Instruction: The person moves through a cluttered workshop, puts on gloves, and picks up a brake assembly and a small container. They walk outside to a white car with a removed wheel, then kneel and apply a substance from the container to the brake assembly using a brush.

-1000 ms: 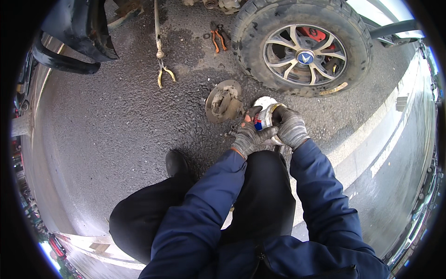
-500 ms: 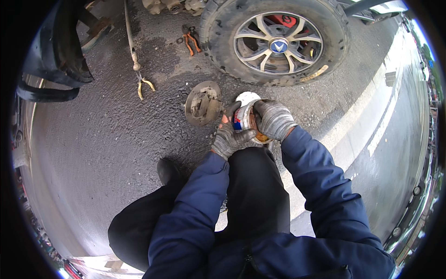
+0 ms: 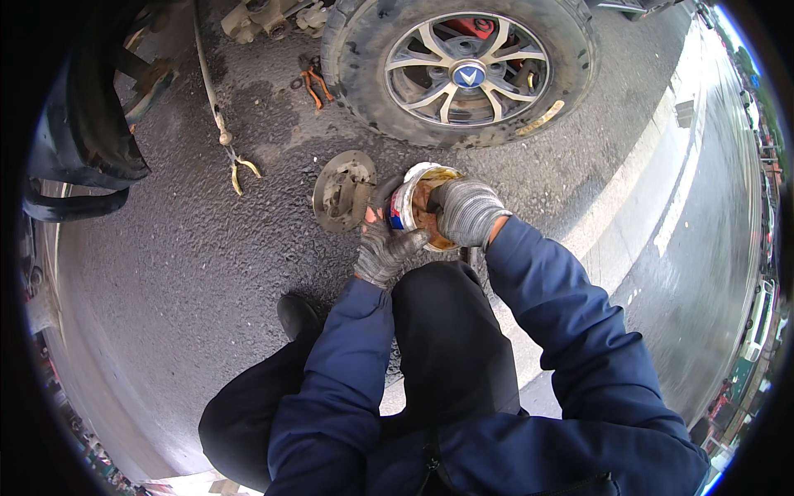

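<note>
My left hand (image 3: pixel 385 248), in a grey knit glove with dark, worn fingertips, grips a white tub (image 3: pixel 399 213) with a blue and red label around its side. The tub is tilted, its mouth facing up and to the right. Brown grease (image 3: pixel 424 221) coats the inside, with yellowish smears near the rim. My right hand (image 3: pixel 470 213), gloved alike, is curled at the mouth with its fingers dipping inside; whatever they hold is hidden. Just left of the tub lies a round, dirty metal disc (image 3: pixel 346 192) on the asphalt.
A wheel with a spoked rim (image 3: pixel 470 76) lies beyond the tub. Orange-handled pliers (image 3: pixel 314 88) and yellow-handled pliers (image 3: pixel 241 171) rest on the ground, near a long metal bar (image 3: pixel 210 87). Dirty metal parts (image 3: pixel 265 21) sit at the far edge. A black curved part (image 3: pixel 95 124) stands far left.
The tub's mouth now shows more, with grease visible inside. My right hand has drawn back slightly from covering it. The whole view has shifted a little.
</note>
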Available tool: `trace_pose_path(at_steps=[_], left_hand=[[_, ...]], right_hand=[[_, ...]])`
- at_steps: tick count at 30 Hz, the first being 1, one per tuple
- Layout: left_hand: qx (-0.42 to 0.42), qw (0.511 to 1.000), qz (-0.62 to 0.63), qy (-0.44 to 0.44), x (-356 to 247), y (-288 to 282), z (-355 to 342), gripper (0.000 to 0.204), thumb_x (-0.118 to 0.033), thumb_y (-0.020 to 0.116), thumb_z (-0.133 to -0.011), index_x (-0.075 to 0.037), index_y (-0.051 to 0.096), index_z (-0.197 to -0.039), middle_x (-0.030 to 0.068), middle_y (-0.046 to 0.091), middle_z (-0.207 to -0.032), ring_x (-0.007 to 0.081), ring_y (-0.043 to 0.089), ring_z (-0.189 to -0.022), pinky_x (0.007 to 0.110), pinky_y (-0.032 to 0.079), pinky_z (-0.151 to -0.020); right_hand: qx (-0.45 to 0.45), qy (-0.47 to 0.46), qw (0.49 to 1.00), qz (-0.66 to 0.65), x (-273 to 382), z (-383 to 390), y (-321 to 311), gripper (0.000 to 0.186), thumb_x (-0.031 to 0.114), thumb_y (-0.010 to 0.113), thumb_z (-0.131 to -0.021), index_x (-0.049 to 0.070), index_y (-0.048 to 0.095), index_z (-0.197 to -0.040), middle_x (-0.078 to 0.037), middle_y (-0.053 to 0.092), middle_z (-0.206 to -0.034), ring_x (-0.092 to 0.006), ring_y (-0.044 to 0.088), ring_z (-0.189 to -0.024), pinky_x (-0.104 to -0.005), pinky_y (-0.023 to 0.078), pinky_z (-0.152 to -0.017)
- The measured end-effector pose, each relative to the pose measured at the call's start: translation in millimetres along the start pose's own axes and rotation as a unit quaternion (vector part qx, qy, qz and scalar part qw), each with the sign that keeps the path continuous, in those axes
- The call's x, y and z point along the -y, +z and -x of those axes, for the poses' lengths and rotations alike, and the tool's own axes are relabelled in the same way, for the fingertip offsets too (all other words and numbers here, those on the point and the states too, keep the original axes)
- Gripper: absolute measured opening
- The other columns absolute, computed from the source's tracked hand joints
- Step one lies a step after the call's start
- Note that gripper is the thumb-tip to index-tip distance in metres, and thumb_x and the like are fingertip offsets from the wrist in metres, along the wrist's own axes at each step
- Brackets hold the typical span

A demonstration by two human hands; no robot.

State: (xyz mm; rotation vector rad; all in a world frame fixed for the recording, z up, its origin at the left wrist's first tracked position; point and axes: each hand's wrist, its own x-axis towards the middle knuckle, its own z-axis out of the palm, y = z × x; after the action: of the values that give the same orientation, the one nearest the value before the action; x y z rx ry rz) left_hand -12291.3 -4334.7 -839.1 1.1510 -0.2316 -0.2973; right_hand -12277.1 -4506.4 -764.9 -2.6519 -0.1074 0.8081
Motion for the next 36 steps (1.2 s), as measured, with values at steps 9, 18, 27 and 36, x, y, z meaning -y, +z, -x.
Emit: trace_pose_path(at_steps=[9,18,27,36], left_hand=[[0.004,0.999,0.052,0.004,-5,4,-4,0.095,-0.036,0.087,-0.065,-0.002,0.037,-0.138,0.013,0.048,-0.132,0.0249,0.048,-0.122,0.041,0.042,-0.103],[0.024,1.0,-0.012,-0.008,-11,1,-7,0.102,-0.041,0.087,-0.061,-0.003,0.035,-0.14,0.0126,0.047,-0.132,0.0262,0.047,-0.122,0.042,0.041,-0.103],[0.033,0.999,-0.035,-0.006,-10,-2,-6,0.1,-0.041,0.086,-0.064,-0.002,0.035,-0.14,0.0135,0.046,-0.134,0.0254,0.045,-0.124,0.041,0.039,-0.105],[-0.1,0.995,-0.002,-0.005,-22,-39,15,0.099,-0.041,0.086,-0.061,0.0,0.038,-0.137,0.0135,0.048,-0.132,0.0257,0.046,-0.125,0.04,0.037,-0.107]], right_hand=[[-0.134,0.011,0.991,0.007,13,14,-11,0.024,0.021,0.064,-0.073,0.006,0.071,-0.09,-0.02,0.066,-0.078,-0.0363,0.066,-0.079,-0.0449,0.052,-0.074],[-0.025,-0.02,0.999,-0.007,11,-2,-18,0.027,0.017,0.064,-0.073,0.008,0.072,-0.097,-0.018,0.069,-0.087,-0.0345,0.066,-0.083,-0.0431,0.053,-0.075],[-0.017,-0.079,0.988,-0.134,-10,-9,-4,0.024,0.013,0.059,-0.077,0.009,0.073,-0.096,-0.015,0.07,-0.09,-0.0317,0.066,-0.086,-0.0391,0.051,-0.082],[-0.038,-0.048,0.934,-0.353,-10,2,-21,0.019,0.003,0.059,-0.077,0.0,0.071,-0.092,-0.014,0.067,-0.078,-0.0208,0.063,-0.072,-0.0337,0.051,-0.071]])
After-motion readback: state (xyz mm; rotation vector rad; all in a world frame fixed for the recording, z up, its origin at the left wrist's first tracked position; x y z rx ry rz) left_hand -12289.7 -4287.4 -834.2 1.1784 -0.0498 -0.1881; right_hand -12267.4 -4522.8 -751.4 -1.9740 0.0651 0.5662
